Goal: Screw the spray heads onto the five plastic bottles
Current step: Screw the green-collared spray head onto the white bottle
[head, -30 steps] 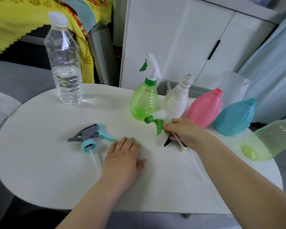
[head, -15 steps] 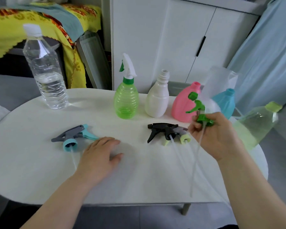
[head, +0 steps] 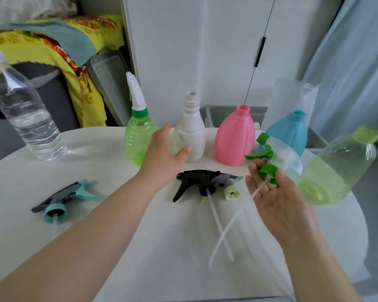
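White round bench (head: 20, 182) before me: my left hand (head: 164, 154) spreads open beside the white plastic bottle (head: 192, 131), my right hand (head: 277, 203) pinches the green-and-clear plastic spray head (head: 268, 170)

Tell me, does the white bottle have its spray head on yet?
No, it is off: the white bottle stands upright with its threaded neck bare and open.
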Demonstrator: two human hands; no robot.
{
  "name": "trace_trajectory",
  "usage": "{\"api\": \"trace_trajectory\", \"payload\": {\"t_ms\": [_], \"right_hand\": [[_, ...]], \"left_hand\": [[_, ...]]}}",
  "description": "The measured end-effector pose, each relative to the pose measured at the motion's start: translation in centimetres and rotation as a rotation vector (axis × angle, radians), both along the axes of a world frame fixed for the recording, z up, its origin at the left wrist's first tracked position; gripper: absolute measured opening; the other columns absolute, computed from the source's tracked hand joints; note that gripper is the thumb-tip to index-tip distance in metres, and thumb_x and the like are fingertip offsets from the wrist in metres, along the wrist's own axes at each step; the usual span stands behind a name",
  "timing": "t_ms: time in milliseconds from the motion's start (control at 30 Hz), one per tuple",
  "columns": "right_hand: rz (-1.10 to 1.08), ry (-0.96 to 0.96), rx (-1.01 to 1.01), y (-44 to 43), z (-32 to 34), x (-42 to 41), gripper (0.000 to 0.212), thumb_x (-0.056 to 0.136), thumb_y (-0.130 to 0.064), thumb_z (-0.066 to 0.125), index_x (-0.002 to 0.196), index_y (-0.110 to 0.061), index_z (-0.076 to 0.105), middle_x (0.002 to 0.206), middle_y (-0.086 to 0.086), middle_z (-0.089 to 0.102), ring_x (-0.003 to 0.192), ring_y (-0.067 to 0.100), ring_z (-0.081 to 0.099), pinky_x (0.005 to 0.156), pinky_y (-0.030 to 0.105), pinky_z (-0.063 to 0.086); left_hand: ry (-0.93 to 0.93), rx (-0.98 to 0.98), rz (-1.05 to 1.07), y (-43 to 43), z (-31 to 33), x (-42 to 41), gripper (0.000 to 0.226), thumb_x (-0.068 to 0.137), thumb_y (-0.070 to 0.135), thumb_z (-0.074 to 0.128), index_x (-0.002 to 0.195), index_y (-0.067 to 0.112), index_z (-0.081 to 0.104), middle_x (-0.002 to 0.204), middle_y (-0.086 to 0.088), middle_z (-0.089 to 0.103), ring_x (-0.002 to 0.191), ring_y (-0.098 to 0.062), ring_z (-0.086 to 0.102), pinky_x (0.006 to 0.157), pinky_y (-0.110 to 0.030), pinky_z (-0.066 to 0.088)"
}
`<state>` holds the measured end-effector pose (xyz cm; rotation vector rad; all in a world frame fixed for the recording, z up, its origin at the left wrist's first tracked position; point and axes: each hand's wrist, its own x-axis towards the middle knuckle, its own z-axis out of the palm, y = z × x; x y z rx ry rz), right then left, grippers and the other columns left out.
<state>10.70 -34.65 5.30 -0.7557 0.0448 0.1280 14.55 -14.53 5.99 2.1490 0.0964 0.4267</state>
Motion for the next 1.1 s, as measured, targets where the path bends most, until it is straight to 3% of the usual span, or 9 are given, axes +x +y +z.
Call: {"api": "trace_trajectory", "payload": {"t_ms": [100, 333, 500, 633, 800, 933, 1033, 1100], "right_hand": [[-0.001, -0.017, 0.015, -0.1, -0.2, 0.2, 0.026, 0.07, -0.025, 0.048, 0.07, -0.019, 0.074, 0.079, -0.004, 0.074, 0.08, 0.007, 0.07, 0.067, 0.021, 0.057], [-0.017, -0.049, 0.01, -0.2, -0.8, 1.2, 0.025, 0.07, -0.021, 0.048, 0.078, -0.018, 0.072, 0.085, -0.002, 0.074, 0.085, 0.009, 0.069, 0.071, 0.023, 0.057], [-0.023, -0.064, -0.014, -0.6, -1.4, 1.6, 0.02, 0.07, -0.018, 0.05, 0.083, -0.016, 0.065, 0.087, -0.001, 0.074, 0.088, 0.012, 0.069, 0.073, 0.025, 0.057], [-0.021, -0.083, -0.022, -1.1, -1.5, 1.7, 0.021, 0.07, -0.019, 0.05, 0.075, -0.021, 0.071, 0.086, -0.003, 0.075, 0.089, 0.011, 0.069, 0.074, 0.026, 0.057], [-0.038, -0.094, -0.023, -1.6, -1.3, 1.7, 0.023, 0.071, -0.021, 0.049, 0.074, -0.023, 0.072, 0.086, -0.005, 0.075, 0.088, 0.009, 0.069, 0.072, 0.024, 0.057], [-0.041, -0.09, -0.015, -1.6, -1.1, 1.3, 0.026, 0.072, -0.022, 0.048, 0.076, -0.023, 0.074, 0.085, -0.006, 0.075, 0.086, 0.007, 0.069, 0.073, 0.024, 0.057], [-0.035, -0.093, -0.006, -1.2, -0.8, 0.6, 0.025, 0.072, -0.022, 0.048, 0.079, -0.022, 0.072, 0.085, -0.006, 0.075, 0.085, 0.007, 0.069, 0.075, 0.023, 0.056], [-0.051, -0.094, 0.007, -0.9, -0.6, 0.2, 0.023, 0.075, -0.021, 0.047, 0.088, -0.02, 0.066, 0.083, -0.005, 0.075, 0.084, 0.007, 0.069, 0.075, 0.023, 0.056]], "left_hand": [[-0.004, -0.076, 0.065, -0.5, 0.1, 2.7, 0.074, 0.08, 0.03, 0.061, 0.138, 0.012, 0.018, 0.147, -0.009, 0.026, 0.133, -0.022, 0.028, 0.11, -0.036, 0.024], [0.015, -0.091, 0.053, -1.8, -1.2, 5.4, 0.105, 0.061, 0.028, 0.079, 0.139, 0.01, 0.012, 0.147, -0.012, 0.026, 0.134, -0.025, 0.028, 0.111, -0.039, 0.024], [0.003, -0.123, 0.057, -2.4, -1.9, 6.5, 0.109, 0.056, 0.023, 0.083, 0.138, 0.011, 0.013, 0.144, -0.011, 0.03, 0.131, -0.027, 0.032, 0.109, -0.043, 0.029], [0.026, -0.111, 0.087, -2.3, -2.0, 6.9, 0.094, 0.06, 0.019, 0.079, 0.133, 0.014, 0.019, 0.134, -0.008, 0.041, 0.118, -0.027, 0.044, 0.092, -0.031, 0.036], [-0.05, -0.146, 0.05, -2.7, -0.9, 4.8, 0.08, 0.059, 0.017, 0.079, 0.122, 0.013, 0.028, 0.1, 0.013, 0.04, 0.092, -0.014, 0.043, 0.065, -0.009, 0.028], [-0.131, -0.168, -0.033, -1.2, 1.1, 0.5, 0.076, 0.056, 0.019, 0.08, 0.11, 0.032, 0.03, 0.092, 0.028, 0.04, 0.083, 0.005, 0.048, 0.061, 0.001, 0.036], [-0.115, -0.185, -0.104, 0.9, 2.1, -3.9, 0.073, 0.046, 0.033, 0.08, 0.098, 0.054, 0.033, 0.099, 0.03, 0.046, 0.085, 0.021, 0.047, 0.064, -0.003, 0.04], [-0.07, -0.181, -0.091, 2.4, 2.1, -6.7, 0.073, 0.038, 0.045, 0.072, 0.096, 0.065, 0.032, 0.106, 0.027, 0.049, 0.093, 0.016, 0.048, 0.069, -0.01, 0.039]]}}
